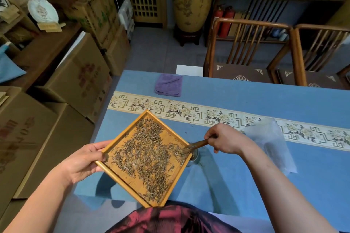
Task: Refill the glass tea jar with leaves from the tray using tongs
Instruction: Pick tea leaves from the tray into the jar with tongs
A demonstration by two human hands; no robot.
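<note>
Over blue-clothed worktop (pixel 246 176): left grip (pixel 83 161) clasps square bamboo tray (pixel 121 138) by edge. Right grip (pixel 227 141) pinches brown wooden tongs (pixel 197 145), tips at tray corner above glass tea jar (pixel 195 155), just below this grip. Dry tea leaves (pixel 145 159) mostly on tray; refill seems far from done.

Dim, soft indoor light, faint shadows under the tray (pixel 132 183), blurred and bowed frame edges.

Blue tablecloth (pixel 246 91), floral-patterned cream runner (pixel 208 114)
</note>
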